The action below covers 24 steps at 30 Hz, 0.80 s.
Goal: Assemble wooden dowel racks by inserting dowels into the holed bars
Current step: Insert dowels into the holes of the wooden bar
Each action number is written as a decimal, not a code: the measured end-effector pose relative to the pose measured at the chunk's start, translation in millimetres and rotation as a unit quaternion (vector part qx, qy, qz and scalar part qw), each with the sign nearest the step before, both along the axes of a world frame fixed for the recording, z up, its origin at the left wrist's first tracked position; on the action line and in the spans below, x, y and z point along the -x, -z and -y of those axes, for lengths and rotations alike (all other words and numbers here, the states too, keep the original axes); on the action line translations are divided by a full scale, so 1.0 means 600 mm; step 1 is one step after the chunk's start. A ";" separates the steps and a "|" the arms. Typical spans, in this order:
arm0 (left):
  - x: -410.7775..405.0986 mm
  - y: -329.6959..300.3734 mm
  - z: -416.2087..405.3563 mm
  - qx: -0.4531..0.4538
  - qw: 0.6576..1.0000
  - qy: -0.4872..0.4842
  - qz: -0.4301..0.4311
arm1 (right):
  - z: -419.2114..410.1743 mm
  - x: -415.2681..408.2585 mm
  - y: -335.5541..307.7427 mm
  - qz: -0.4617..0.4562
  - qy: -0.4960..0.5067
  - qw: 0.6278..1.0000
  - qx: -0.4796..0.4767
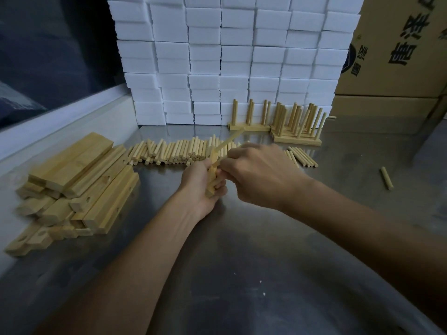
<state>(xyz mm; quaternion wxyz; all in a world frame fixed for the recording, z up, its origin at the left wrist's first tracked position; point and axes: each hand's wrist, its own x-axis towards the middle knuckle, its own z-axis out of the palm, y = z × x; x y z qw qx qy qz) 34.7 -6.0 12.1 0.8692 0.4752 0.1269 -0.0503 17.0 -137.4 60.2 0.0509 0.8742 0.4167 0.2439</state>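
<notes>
Bamboo-pale wood fills the middle of the steel counter point(242, 262). The left hand point(202, 187) curls its grip round a holed bar point(212, 180), held on end and tilted a little, its lower end showing below the fingers. Just right of that grip, the right hand point(261, 175) pinches something small against the bar — what sits between its fingertips is hidden. One dowel point(229, 141) already stands in the bar's upper end, slanting up and away from both hands. Behind the hands lies a row of loose dowels point(174, 152); well to the left of the grip, a heap of holed bars point(79, 180). Beyond and to the right stand finished racks point(285, 124) before a wall of white foam blocks point(229, 56). A single dowel point(387, 178) lies far right, with cardboard boxes point(396, 44) behind.
</notes>
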 end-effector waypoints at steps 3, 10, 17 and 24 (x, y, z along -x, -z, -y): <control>0.005 -0.005 0.006 -0.011 1.000 -0.012 0.008 | -0.004 0.004 -0.010 0.010 0.014 0.999 0.044; 0.007 -0.006 0.000 -0.005 0.996 -0.086 0.000 | -0.038 0.003 -0.007 -0.068 0.117 0.990 -0.045; 0.011 -0.006 -0.003 -0.035 0.998 -0.060 -0.005 | -0.039 0.000 -0.005 -0.097 0.134 0.985 -0.041; 0.006 -0.003 0.008 -0.031 0.996 -0.080 -0.006 | -0.045 -0.010 -0.017 -0.239 0.214 0.940 -0.120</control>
